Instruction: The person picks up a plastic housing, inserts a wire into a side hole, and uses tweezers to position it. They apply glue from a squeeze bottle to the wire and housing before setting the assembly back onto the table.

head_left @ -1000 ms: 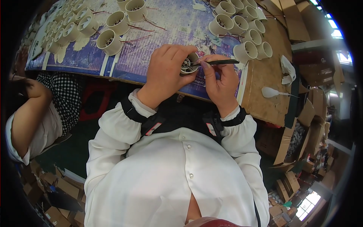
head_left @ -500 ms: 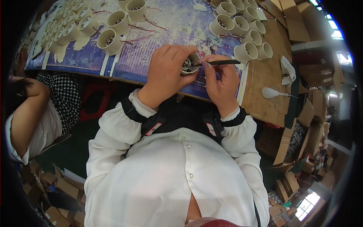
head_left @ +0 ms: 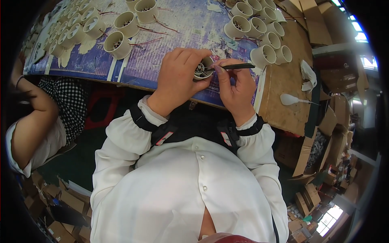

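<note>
1. The big table (head_left: pixel 182 38) has a worn blue and purple top, and it has not moved since the earlier pictures.
2. The other person (head_left: pixel 36 115) on the left has moved most. That bent arm has shifted, and now the forearm goes up near the table's edge.
3. An open cardboard box (head_left: pixel 306 156) sits below the table's right end, with grey things inside.
4. The left hand (head_left: pixel 178 75) wraps around one cup, just as before, and hides much of its left side.
5. The right hand (head_left: pixel 239 89) pinches a thin black tool, and its fingers cover part of it.
6. The held cup (head_left: pixel 208 62) is at the table's near edge, between the hands. Other pale cups (head_left: pixel 120 52) stand at the far left and right.
7. A crumpled white sheet (head_left: pixel 308 77) lies near a small white bottle (head_left: pixel 289 99) with a thin spout.
8. The black tool (head_left: pixel 243 66) points into the held cup, its handle a tiny bit further left than half a second ago.
9. A little round metal part (head_left: pixel 199 67) sits inside that cup.
</note>
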{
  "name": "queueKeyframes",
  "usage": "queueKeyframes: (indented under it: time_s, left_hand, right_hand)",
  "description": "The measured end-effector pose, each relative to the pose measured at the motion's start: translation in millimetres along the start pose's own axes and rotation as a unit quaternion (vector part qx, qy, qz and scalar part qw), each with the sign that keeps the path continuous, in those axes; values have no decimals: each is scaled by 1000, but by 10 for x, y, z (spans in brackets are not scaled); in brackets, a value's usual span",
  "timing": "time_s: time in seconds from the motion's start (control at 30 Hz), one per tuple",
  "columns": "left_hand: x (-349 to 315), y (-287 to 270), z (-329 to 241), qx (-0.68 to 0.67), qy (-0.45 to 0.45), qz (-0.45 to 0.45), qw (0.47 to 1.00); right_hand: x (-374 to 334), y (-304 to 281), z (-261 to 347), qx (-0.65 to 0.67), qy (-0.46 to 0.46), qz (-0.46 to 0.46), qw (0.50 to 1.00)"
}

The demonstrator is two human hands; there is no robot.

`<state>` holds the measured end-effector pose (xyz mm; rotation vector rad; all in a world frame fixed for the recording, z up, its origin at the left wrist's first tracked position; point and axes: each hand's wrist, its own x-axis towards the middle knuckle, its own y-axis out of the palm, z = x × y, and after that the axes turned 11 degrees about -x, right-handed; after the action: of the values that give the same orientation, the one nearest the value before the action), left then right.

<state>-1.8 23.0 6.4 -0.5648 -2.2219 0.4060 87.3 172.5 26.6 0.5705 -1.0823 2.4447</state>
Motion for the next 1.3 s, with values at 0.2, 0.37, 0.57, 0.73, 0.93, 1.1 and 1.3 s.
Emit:
queueKeyframes:
  time_s: [0.2, 0.37, 0.57, 0.73, 0.93, 1.1, 1.3]
  left_hand:
    - [-18, -8, 16, -5, -5, 1, 1000]
    - [2, -11, -14, -5, -2, 2, 1000]
    - [-30, -17, -18, 0, 6, 14, 1000]
    - [-7, -32, -68, 27, 52, 8, 998]
    - [-3, -15, -66, 30, 63, 14, 997]
    - [8, -15, -50, 35, 72, 13, 997]
    - [14, -5, -50, 35, 72, 22, 997]
  right_hand:
    - [28, -3, 42, -29, -31, 14, 999]
    - [35, -34, 12, 35, 27, -10, 999]
    - [7, -620, -13, 33, 40, -127, 991]
    - [-176, -953, -147, -241, -66, -29, 968]
    - [-311, -794, -152, -56, 30, -78, 995]
    - [-139, -463, 92, 150, 44, -87, 984]
    - [-9, -152, -12, 83, 19, -53, 995]
